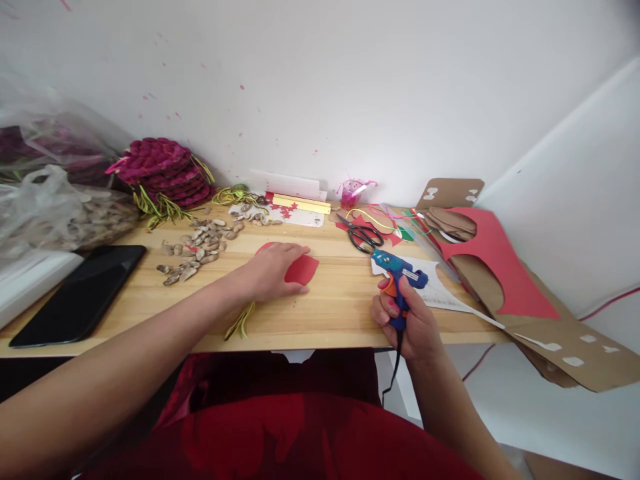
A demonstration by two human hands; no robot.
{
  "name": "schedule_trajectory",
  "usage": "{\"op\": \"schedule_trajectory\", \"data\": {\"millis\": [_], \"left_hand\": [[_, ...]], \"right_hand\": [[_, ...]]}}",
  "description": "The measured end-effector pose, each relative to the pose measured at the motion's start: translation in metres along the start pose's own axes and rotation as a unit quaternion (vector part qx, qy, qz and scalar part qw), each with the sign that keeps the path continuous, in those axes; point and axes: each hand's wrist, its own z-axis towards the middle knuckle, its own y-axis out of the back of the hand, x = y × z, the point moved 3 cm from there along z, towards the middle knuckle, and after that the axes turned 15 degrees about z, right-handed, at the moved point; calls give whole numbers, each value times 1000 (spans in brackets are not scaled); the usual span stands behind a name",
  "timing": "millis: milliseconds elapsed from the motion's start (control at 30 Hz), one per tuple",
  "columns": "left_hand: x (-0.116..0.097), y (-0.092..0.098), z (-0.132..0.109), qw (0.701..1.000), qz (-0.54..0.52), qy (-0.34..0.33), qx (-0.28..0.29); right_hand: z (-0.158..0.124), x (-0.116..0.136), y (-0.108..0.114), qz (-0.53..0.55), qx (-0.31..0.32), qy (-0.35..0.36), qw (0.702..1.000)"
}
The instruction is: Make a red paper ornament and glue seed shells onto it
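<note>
My right hand is wrapped around the handle of a blue glue gun with an orange trigger. Its nozzle points up and left, close to the black-handled scissors. A black cord hangs from the handle past the table edge. My left hand arches over a rounded red paper piece on the table, fingers along its far side and thumb on its near side. Part of that piece is hidden under the hand. Yellow-green yarn ends stick out below my left wrist.
Pistachio-like shells lie left of centre, beside a phone and a bag of shells. Behind stand stacked magenta braided rounds, red paper stars and a pink-stained cup. Cut red sheet and cardboard overhang the right side.
</note>
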Motion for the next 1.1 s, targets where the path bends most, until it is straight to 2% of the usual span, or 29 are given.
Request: {"op": "schedule_trajectory", "data": {"millis": [200, 333, 433, 500, 567, 633, 800, 933, 1100], "left_hand": [[-23, 5, -10, 995, -42, -90, -15], [-41, 11, -32, 984, -62, -168, 7], [-43, 15, -53, 974, -113, -196, -13], [-34, 16, -66, 972, -137, -181, -55], [-18, 14, -78, 979, -113, -131, -109], [1, 11, -88, 985, -69, -49, -151], [26, -3, -106, 986, 5, 20, -166], [30, -8, -110, 983, 37, 43, -175], [31, -10, -102, 984, 71, 56, -156]], "right_hand": [[-1, 1, -1, 2, 11, 1, 1000], [-1, 1, -1, 6, 13, -1, 1000], [-1, 0, 0, 3, 14, -1, 1000], [-1, 1, 0, -2, 10, 3, 1000], [-1, 1, 0, -5, 3, 1, 1000], [-1, 3, -1, -7, -5, -9, 1000], [-1, -1, -10, -24, -40, -59, 997], [2, -16, -24, -49, -40, -90, 994], [14, -35, -47, -66, -29, -76, 994]]}}
